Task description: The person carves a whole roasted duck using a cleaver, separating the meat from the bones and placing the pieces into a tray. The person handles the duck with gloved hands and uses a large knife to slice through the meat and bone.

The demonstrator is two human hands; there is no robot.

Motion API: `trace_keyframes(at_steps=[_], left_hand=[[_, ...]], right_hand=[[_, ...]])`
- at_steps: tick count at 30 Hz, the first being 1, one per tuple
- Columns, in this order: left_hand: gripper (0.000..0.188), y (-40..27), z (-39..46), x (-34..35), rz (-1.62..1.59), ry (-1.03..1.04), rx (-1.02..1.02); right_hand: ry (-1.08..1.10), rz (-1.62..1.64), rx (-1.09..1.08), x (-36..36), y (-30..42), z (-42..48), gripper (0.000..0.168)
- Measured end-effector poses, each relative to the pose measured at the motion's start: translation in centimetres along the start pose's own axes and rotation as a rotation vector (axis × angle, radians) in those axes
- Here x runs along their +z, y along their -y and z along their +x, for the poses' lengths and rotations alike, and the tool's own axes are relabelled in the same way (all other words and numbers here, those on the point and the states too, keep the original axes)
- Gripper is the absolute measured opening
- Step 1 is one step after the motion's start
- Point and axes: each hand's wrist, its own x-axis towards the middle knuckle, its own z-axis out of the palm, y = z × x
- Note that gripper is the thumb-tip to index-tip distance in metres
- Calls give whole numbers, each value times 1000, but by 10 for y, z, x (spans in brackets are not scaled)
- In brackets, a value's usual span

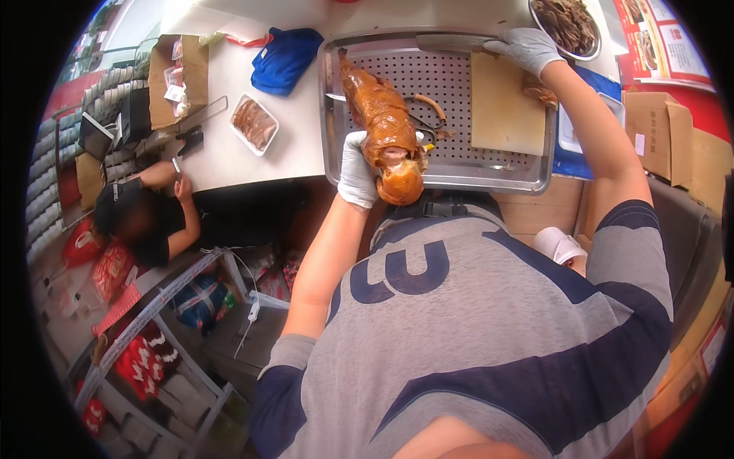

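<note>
My left hand point(358, 170), in a whitish glove, grips a glossy brown roast bird point(383, 117) from beneath, holding it over the near left part of a perforated metal tray point(438, 182). At the tray's far right, my gloved right hand point(524, 50) is on the handle end of a broad-bladed cleaver point(450, 42), which lies along the far rim. Beneath and beside that hand is a pale cutting board point(507, 106); a piece of roast meat point(540, 93) rests at its right edge. Scissors with orange-brown handles point(430, 107) lie on the tray, partly hidden by the bird. A pointed blade tip point(335, 97) shows left of the bird.
Sliced meat fills a white container point(254, 124) at left, near a blue cloth point(285, 60) and an open cardboard box point(192, 86). A metal bowl of meat point(567, 28) stands far right, above a blue tray point(579, 163). Another person point(137, 215) sits at left holding a phone.
</note>
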Motion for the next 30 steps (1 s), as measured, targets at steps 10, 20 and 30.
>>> trace_keyframes(at_steps=[10, 20, 30], left_hand=[[68, -2, 0, -2, -69, 79, 22], [55, 7, 7, 5, -119, -66, 93], [80, -9, -3, 4, 198, 111, 2]], right_hand=[[-13, -194, 77, 4, -6, 10, 63], [124, 1116, 147, -12, 106, -80, 60], [264, 1504, 120, -2, 187, -126, 45]])
